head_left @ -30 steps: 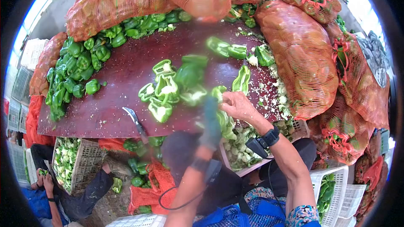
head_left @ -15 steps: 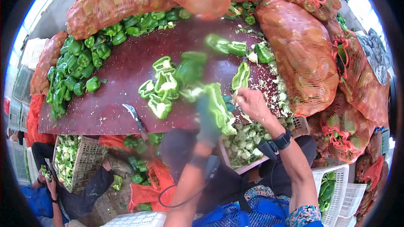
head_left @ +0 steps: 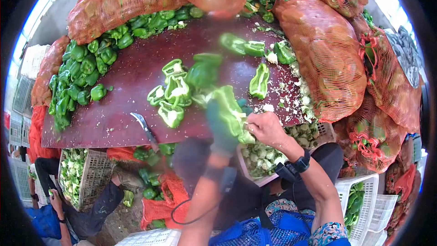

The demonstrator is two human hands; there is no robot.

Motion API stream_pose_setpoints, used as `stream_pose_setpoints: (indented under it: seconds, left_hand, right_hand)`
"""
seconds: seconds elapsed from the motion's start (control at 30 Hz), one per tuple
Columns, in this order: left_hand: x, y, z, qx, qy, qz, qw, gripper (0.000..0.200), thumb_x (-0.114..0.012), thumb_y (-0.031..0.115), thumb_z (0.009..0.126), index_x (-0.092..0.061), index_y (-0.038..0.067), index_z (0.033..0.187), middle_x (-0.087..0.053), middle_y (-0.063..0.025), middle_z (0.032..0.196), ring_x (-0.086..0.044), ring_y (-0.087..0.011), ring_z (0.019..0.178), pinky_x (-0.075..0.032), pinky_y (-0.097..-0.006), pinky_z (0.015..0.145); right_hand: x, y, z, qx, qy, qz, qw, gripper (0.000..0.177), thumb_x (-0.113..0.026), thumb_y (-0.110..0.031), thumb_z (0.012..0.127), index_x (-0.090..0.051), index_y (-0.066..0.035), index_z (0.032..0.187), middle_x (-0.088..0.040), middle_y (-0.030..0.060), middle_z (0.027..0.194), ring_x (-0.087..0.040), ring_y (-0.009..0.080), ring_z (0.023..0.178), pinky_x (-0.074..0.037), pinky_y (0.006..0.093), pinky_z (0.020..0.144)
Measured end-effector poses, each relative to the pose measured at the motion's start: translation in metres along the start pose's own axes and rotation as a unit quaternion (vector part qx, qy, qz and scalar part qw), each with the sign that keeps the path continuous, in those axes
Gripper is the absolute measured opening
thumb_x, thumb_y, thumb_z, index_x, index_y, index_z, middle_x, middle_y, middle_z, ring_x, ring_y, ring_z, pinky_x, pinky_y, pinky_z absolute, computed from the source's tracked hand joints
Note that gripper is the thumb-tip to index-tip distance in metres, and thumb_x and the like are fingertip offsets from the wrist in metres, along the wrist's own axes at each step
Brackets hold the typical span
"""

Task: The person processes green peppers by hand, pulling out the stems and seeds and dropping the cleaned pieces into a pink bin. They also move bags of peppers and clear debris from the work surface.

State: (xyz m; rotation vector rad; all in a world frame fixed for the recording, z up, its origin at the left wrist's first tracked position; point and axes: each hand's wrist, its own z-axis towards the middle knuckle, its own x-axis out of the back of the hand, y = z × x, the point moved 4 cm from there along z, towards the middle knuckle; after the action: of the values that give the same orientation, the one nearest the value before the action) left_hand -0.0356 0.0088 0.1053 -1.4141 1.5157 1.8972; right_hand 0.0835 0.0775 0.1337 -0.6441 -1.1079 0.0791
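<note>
A green bell pepper half [head_left: 227, 109], its pale inside partly showing, is gripped by my left hand [head_left: 221, 130], which wears a dark green glove. Bent and pinched, the fingers of my bare right hand [head_left: 267, 128] meet the pepper's right edge near its pale core. Beyond them another cut pepper half [head_left: 259, 81] lies on the dark red table [head_left: 132, 91]. A small white core piece [head_left: 268, 108] shows just above my right hand. Left of my gloved hand sits a group of cut peppers [head_left: 176, 89], cores inside. A curved knife [head_left: 144, 126] rests at the table's front edge.
Whole green peppers [head_left: 86, 68] are heaped along the left side. Full orange mesh sacks [head_left: 318, 59] line the back and right. Below the front edge stands a crate of pale cores [head_left: 264, 161]. Another person [head_left: 54, 209] sits at lower left beside a second crate [head_left: 93, 177].
My right hand has drawn down and left, from near the far pepper half to the edge of the held one. The held pepper has shifted slightly left and tilted.
</note>
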Motion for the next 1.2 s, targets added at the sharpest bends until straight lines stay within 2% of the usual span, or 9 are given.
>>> stream_pose_setpoints:
  seconds: [0.23,0.37,0.47,0.57,0.67,0.73,0.83,0.97,1.2]
  left_hand:
    - [-0.006,0.005,0.001,0.025,-0.016,-0.104,0.994,0.052,-0.040,0.047,0.100,-0.046,0.011,0.137,-0.058,-0.0097,0.123,-0.063,-0.0236,0.100,-0.056,-0.0361,0.078]
    - [0.009,-0.006,0.018,-0.117,0.024,0.161,0.980,0.052,-0.044,0.044,0.099,-0.045,0.011,0.140,-0.053,-0.0089,0.135,-0.058,-0.0259,0.111,-0.052,-0.0365,0.089]
    - [0.006,-0.006,0.007,-0.314,-0.031,0.728,0.608,0.050,-0.053,0.035,0.098,-0.045,0.009,0.141,-0.051,-0.0095,0.136,-0.056,-0.0238,0.110,-0.042,-0.0404,0.098]
    - [0.021,-0.012,0.024,-0.025,0.113,-0.042,0.992,0.053,-0.055,0.038,0.097,-0.043,0.011,0.140,-0.054,-0.0079,0.129,-0.058,-0.0236,0.098,-0.045,-0.0375,0.092]
    - [0.025,0.006,0.021,-0.214,0.015,0.389,0.896,0.033,-0.050,0.026,0.098,-0.052,0.006,0.125,-0.058,-0.0066,0.122,-0.056,-0.0223,0.106,-0.044,-0.0396,0.095]
    - [0.015,-0.012,0.019,-0.159,0.037,0.147,0.976,0.039,-0.057,0.020,0.091,-0.051,0.001,0.125,-0.057,-0.0090,0.116,-0.053,-0.0222,0.109,-0.040,-0.0383,0.100]
    - [0.007,0.000,0.002,-0.429,0.001,0.690,0.584,0.046,-0.060,0.015,0.086,-0.049,0.000,0.128,-0.056,-0.0106,0.113,-0.052,-0.0226,0.110,-0.040,-0.0361,0.100]
    - [0.013,-0.006,0.003,-0.312,0.002,0.497,0.810,0.053,-0.061,0.016,0.086,-0.045,-0.001,0.133,-0.054,-0.0145,0.121,-0.050,-0.0225,0.117,-0.040,-0.0358,0.101]
    - [0.016,-0.010,0.001,-0.232,0.018,0.428,0.873,0.051,-0.050,0.029,0.099,-0.039,-0.001,0.139,-0.052,-0.0115,0.130,-0.053,-0.0221,0.115,-0.044,-0.0357,0.097]
  right_hand:
    - [-0.013,0.049,-0.010,-0.360,0.085,0.501,0.782,0.004,-0.062,-0.012,0.091,-0.061,-0.008,0.091,-0.054,-0.0017,0.064,-0.042,0.0041,0.044,-0.030,0.0188,0.039]
    - [0.011,0.037,0.001,-0.043,0.218,-0.218,0.950,0.017,-0.059,-0.013,0.093,-0.060,-0.001,0.105,-0.058,0.0011,0.067,-0.051,0.0111,0.046,-0.044,0.0277,0.045]
    - [0.002,0.057,0.000,-0.169,0.142,0.025,0.975,0.019,-0.060,-0.014,0.093,-0.065,-0.001,0.106,-0.065,0.0057,0.084,-0.062,0.0109,0.063,-0.050,0.0282,0.052]
    - [-0.004,0.041,0.002,-0.251,0.055,0.235,0.938,0.021,-0.059,-0.013,0.093,-0.068,-0.001,0.107,-0.068,0.0026,0.090,-0.062,0.0086,0.067,-0.051,0.0241,0.057]
    - [-0.011,0.017,0.014,-0.126,0.028,0.166,0.978,0.023,-0.062,-0.015,0.089,-0.064,-0.003,0.109,-0.069,0.0081,0.088,-0.064,0.0145,0.068,-0.052,0.0299,0.059]
    - [-0.013,0.003,0.018,-0.077,0.023,0.029,0.996,0.022,-0.062,-0.016,0.086,-0.061,-0.005,0.105,-0.067,0.0154,0.082,-0.065,0.0243,0.065,-0.052,0.0361,0.060]
    - [-0.023,0.009,0.021,-0.139,0.013,0.081,0.987,0.021,-0.066,-0.022,0.082,-0.061,-0.012,0.100,-0.066,0.0151,0.078,-0.066,0.0366,0.075,-0.052,0.0449,0.068]
    - [-0.026,0.012,0.021,-0.127,0.045,0.149,0.980,0.012,-0.062,-0.018,0.082,-0.061,-0.008,0.088,-0.064,0.0182,0.075,-0.064,0.0394,0.072,-0.051,0.0476,0.068]
    - [-0.020,-0.006,0.020,-0.131,0.065,-0.008,0.989,0.015,-0.057,-0.018,0.082,-0.056,-0.004,0.082,-0.059,0.0230,0.065,-0.061,0.0432,0.064,-0.049,0.0523,0.063]
